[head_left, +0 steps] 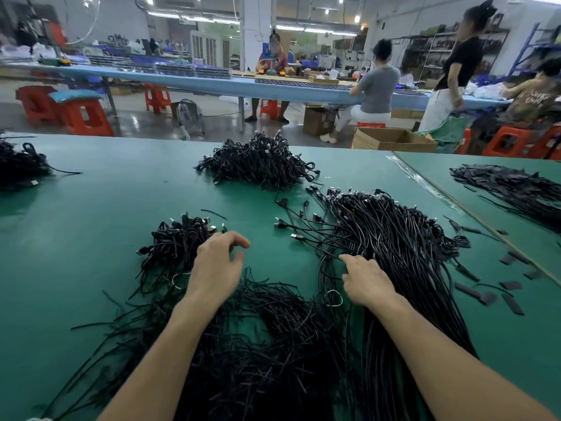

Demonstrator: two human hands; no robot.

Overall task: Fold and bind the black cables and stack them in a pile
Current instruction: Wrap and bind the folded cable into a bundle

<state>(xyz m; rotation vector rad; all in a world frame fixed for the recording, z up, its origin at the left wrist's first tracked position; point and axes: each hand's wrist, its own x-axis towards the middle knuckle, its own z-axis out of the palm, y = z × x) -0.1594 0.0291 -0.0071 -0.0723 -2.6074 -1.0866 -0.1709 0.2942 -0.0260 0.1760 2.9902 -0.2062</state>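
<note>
Nearest heap: a loose tangle of thin black strands [261, 338], which we take for binding ties, lies between the two forearms at the near edge of the table [91, 208].
Left hand: the left hand [217, 262] hovers with fingers loosely curled and thumb apart; we find nothing in it.
Right hand: the right hand [368, 282] lies on the unbound cables [403, 238], index finger stretched onto one strand. The other fingertips are buried among the strands, so we cannot tell whether it grips anything.
Cable stock: long and mostly straight, running from under the right hand toward the far right, with the plugs splayed at the far end.
Finished work: a small pile [176, 247] of folded cables sits just beside the left hand; a larger pile [261, 162] lies well beyond it.
Surroundings: flat black tabs [485, 296] are scattered on the green surface at right.
Stage, in our judgement: selecting the next cable; none is folded in hand yet.
Risk, tangling: strands cross one another near the index finger, so drawing one could drag its neighbours and disorder the plugs.
Risk, snagging: the tie heap overlaps the cables' near ends, so ties may be pulled along.
Risk, stacking: the small pile is loose with stray ends, so a bundle set on its edge may slide off.
</note>
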